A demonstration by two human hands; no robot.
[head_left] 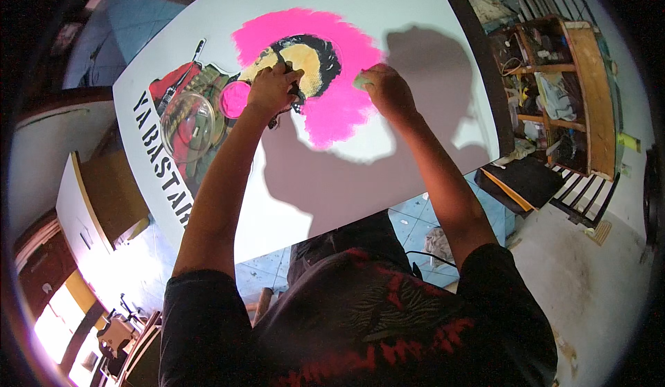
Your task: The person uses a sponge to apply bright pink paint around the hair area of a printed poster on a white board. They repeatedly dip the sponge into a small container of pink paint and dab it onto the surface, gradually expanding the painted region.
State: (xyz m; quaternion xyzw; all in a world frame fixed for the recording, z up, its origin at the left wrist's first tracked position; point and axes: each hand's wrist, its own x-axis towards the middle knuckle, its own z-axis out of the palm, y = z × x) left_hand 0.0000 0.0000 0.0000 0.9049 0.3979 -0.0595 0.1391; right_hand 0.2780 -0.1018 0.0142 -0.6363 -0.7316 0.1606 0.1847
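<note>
A large white board [277, 200] in front of me carries a painted picture with a bright pink patch [277, 28]. My left hand [273, 90] rests on the picture, fingers apart, at the lower left of a yellow round shape with a black ragged rim [312, 61]. Whether a loose piece lies under its fingertips I cannot tell. In my right hand [389, 92] is a small green sponge [361, 80], pinched at the right edge of the pink. A round pot of pink paint [234, 99] stands left of my left hand, beside a clear round plastic lid or bowl [187, 127].
Black stencilled lettering [163, 169] runs down the board's left side. My shadow [436, 68] falls across its right half. Wooden shelves [582, 89] with cluttered things stand at the right, above a black folder-like item [519, 182]. A white cabinet [83, 207] is at the left.
</note>
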